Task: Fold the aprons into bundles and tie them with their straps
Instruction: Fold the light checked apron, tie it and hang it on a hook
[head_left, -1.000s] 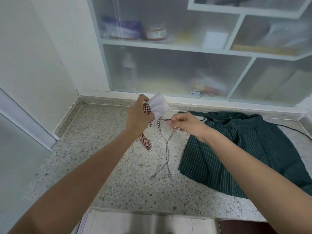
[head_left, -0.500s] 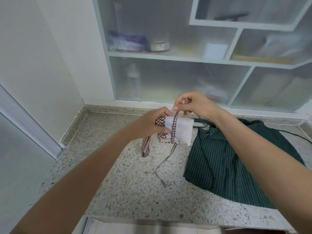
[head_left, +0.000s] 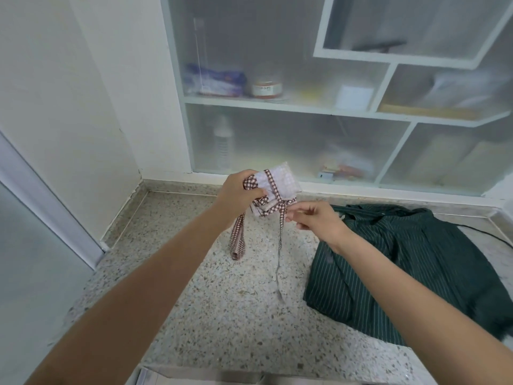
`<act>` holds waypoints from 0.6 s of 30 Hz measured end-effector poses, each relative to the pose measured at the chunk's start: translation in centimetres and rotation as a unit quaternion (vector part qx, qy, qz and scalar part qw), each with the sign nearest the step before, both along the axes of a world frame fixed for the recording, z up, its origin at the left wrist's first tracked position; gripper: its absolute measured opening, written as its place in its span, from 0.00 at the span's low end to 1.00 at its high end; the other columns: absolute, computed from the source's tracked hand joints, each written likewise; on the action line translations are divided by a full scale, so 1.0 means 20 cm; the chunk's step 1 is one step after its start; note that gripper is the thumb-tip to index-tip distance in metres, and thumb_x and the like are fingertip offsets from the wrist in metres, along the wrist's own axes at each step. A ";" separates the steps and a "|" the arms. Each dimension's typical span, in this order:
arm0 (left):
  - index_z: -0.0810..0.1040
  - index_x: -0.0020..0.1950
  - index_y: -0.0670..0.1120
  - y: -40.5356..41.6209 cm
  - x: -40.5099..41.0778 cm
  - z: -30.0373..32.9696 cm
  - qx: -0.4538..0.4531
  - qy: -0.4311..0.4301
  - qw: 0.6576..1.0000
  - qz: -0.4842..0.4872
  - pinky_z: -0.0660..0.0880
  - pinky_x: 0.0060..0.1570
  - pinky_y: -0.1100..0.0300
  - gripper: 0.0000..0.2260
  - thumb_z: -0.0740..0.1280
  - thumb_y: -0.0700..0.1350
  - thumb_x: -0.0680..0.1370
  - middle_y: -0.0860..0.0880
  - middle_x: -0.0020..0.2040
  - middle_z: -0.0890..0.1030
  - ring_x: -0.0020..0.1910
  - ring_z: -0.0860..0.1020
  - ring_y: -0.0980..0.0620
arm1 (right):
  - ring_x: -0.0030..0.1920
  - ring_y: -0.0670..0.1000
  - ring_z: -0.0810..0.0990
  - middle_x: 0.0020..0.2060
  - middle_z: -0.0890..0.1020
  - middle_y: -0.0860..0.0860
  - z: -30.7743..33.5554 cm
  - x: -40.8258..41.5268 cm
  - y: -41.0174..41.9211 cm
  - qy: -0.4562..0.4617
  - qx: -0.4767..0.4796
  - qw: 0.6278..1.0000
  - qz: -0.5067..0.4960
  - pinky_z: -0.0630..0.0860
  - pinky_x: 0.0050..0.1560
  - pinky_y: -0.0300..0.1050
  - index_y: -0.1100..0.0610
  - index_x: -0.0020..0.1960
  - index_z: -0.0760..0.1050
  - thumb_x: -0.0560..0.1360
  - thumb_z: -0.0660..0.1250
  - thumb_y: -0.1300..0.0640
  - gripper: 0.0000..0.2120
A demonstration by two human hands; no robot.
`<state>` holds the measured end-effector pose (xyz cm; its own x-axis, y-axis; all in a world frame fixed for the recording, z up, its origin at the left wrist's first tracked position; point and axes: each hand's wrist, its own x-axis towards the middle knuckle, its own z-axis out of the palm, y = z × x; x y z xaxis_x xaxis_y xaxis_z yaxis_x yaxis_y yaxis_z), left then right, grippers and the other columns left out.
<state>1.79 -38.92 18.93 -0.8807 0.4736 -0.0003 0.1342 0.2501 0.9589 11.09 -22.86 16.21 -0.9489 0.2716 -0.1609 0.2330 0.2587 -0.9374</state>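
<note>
head view: checked bundle held up, strap pinched

head view, looking down past both forearms at a speckled stone surface point(head_left: 222, 315) that runs into a corner. the left hand point(head_left: 238, 194) is raised above the surface and grips a small folded apron bundle point(head_left: 279, 184), pale cloth with a fine check, fingers curled round its left end and thumb pressed on the front. a brown-and-white checked strap point(head_left: 270, 182) is wrapped over the bundle and crosses itself at the lower right edge. a wider checked band point(head_left: 238, 240) hangs from under the left hand, its end just above or touching the surface; which, i cannot tell.

the right hand point(head_left: 316, 222) sits just to the right of the bundle and a little lower. its thumb and forefinger pinch the strap right beside the crossing, the other fingers loosely curled. from the pinch a thin strap tail point(head_left: 279, 262) drops down to the surface and trails toward the near edge.

a dark green striped apron point(head_left: 402, 273) lies spread and rumpled on the surface to the right, partly under the right forearm, well apart from the bundle.

behind the surface stands a white cabinet point(head_left: 305, 109) with frosted panels; a blurred bottle point(head_left: 222, 140), a jar point(head_left: 267, 88) and a packet point(head_left: 215, 80) show through.
</note>
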 end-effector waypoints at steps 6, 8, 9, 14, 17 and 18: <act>0.77 0.50 0.43 0.02 0.00 0.03 0.009 0.030 1.000 0.004 0.73 0.44 0.53 0.09 0.69 0.35 0.72 0.45 0.41 0.80 0.40 0.77 0.49 | 0.53 0.47 0.76 0.51 0.80 0.50 0.03 0.01 -0.02 0.025 0.072 0.997 0.000 0.70 0.60 0.43 0.56 0.51 0.80 0.77 0.64 0.65 0.09; 0.76 0.49 0.45 0.02 0.01 0.05 0.020 0.029 0.999 0.013 0.73 0.43 0.55 0.09 0.69 0.35 0.72 0.48 0.40 0.79 0.39 0.76 0.51 | 0.51 0.49 0.76 0.50 0.81 0.56 0.03 0.02 -0.04 0.020 -0.026 0.999 0.012 0.71 0.61 0.46 0.55 0.46 0.80 0.77 0.64 0.64 0.08; 0.76 0.49 0.46 0.02 0.01 0.05 0.023 0.027 0.999 0.018 0.73 0.43 0.55 0.09 0.69 0.36 0.72 0.49 0.40 0.79 0.40 0.76 0.51 | 0.50 0.49 0.76 0.48 0.80 0.57 0.03 0.02 -0.05 0.026 -0.054 0.998 0.014 0.71 0.60 0.45 0.55 0.45 0.79 0.76 0.65 0.63 0.06; 0.76 0.51 0.47 0.01 0.01 0.05 0.014 0.037 0.998 0.047 0.75 0.48 0.53 0.10 0.68 0.37 0.72 0.49 0.43 0.80 0.44 0.78 0.50 | 0.44 0.48 0.78 0.40 0.81 0.53 0.02 0.02 -0.06 0.054 -0.110 0.992 0.002 0.75 0.52 0.36 0.59 0.43 0.77 0.76 0.65 0.62 0.04; 0.76 0.52 0.47 0.00 0.00 0.05 -0.032 0.134 0.989 0.054 0.72 0.42 0.65 0.10 0.66 0.36 0.73 0.51 0.43 0.79 0.43 0.76 0.53 | 0.39 0.47 0.81 0.40 0.82 0.55 0.03 0.03 -0.04 0.048 -0.094 0.994 0.030 0.77 0.48 0.36 0.60 0.42 0.76 0.77 0.64 0.63 0.06; 0.76 0.53 0.46 -0.01 0.00 0.05 -0.060 0.177 0.981 0.045 0.69 0.38 0.72 0.10 0.65 0.36 0.74 0.52 0.42 0.78 0.41 0.75 0.54 | 0.35 0.46 0.80 0.38 0.82 0.55 0.04 0.03 -0.04 0.045 -0.067 0.996 0.045 0.77 0.45 0.37 0.61 0.42 0.76 0.77 0.64 0.63 0.06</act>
<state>1.88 -39.16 19.91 -0.8736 0.4098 0.2622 0.4263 0.3850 0.8185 11.76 -23.67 17.10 -0.9805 0.1670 -0.1034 0.1282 0.1451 -0.9811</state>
